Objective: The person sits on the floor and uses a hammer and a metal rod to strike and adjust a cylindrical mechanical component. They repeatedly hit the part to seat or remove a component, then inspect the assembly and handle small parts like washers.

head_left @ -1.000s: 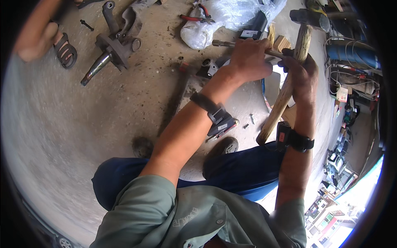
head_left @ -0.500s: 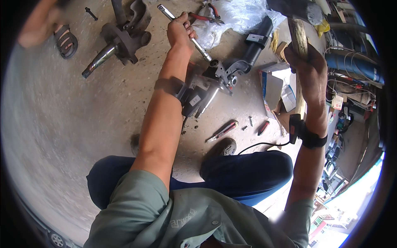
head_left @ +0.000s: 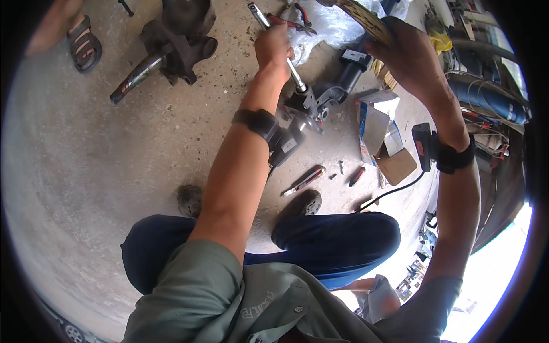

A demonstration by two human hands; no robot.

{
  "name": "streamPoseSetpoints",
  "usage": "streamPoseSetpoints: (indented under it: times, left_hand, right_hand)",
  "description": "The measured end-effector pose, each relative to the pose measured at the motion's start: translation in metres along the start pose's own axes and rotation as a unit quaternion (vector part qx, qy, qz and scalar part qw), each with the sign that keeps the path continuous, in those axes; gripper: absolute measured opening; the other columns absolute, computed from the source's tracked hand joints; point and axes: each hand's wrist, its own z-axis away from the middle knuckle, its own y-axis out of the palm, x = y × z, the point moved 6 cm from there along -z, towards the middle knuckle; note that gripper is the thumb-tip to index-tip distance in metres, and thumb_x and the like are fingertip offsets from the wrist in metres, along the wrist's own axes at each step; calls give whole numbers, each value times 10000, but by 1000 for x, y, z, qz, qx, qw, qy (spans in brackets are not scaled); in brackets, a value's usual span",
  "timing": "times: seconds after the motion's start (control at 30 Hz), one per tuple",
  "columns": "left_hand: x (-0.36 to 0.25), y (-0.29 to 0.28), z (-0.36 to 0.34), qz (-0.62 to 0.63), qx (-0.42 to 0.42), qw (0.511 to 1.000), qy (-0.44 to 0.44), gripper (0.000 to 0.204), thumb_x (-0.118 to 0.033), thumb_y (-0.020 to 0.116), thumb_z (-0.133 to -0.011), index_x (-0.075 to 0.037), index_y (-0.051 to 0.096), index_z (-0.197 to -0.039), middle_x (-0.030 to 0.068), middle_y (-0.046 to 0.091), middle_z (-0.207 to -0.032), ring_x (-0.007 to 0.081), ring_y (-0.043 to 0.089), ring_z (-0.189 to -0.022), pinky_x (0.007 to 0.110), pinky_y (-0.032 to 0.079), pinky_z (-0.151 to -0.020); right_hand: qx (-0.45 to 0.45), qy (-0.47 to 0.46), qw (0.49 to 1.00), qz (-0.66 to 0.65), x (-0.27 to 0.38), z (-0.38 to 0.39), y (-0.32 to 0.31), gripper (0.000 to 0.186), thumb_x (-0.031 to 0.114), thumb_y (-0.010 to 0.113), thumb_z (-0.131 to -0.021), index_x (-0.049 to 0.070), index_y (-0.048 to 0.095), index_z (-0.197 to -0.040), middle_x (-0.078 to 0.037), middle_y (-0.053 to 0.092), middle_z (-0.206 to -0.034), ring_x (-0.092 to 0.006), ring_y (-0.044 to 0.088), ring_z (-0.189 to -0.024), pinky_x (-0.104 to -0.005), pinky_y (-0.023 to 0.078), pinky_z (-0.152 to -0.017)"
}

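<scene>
Crouched over the floor (head_left: 154, 137). Left hand (head_left: 273, 48) closed round a silver bar (head_left: 294, 74), fingers wrapped, bar tilted, its lower end at the top of the metal bracket (head_left: 310, 104). Whether it sits in a hole or only rests there, I can't tell. Bracket lies in front of me, just beyond my left wrist, joined to a black tube (head_left: 350, 75) that slants away up and right.

Right hand (head_left: 409, 57) clamped on a wooden handle (head_left: 366, 20), raised right of the bar (its far end is cut off by the upper edge). I judge the step as lining up a blow; the next move would call for a steady bar, a square hit on its upper end, and left knuckles kept below the strike.

Room: tight on the right, where the open carton (head_left: 374, 123) stands near the tube and a black cord (head_left: 394, 192) trails from my wristband (head_left: 456, 155). Red-handled pliers (head_left: 309, 18) lie close by the bar's upper end. Widest floor is left, with a sandalled foot (head_left: 86, 46) at its far edge.
</scene>
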Motion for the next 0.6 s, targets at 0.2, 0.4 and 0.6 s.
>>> streamPoseSetpoints:
  times: [0.2,0.4,0.6]
  left_hand:
    - [2,-3,-4,2,-15,1000,5,378,-306,652,-973,-148,436,-706,-47,354,-596,102,315,-471,277,321,-501]
    - [3,-5,-4,-75,-45,995,41,186,-207,719,-906,-57,650,-821,-27,495,-649,92,407,-506,273,342,-471]
    - [0,-14,-10,-57,-28,997,46,133,-140,735,-855,-64,661,-774,-24,487,-641,95,424,-512,273,341,-478]
  right_hand:
    - [78,20,990,112,52,-64,-12,302,310,719,-859,20,668,-927,-234,673,-813,-407,677,-805,-495,510,-695]
    - [115,-31,964,240,78,-101,20,214,190,651,-867,19,653,-995,-183,713,-914,-393,697,-815,-489,551,-712]
    - [65,-183,920,340,103,-132,19,212,106,608,-828,36,641,-1026,-160,720,-866,-359,714,-824,-446,560,-678]
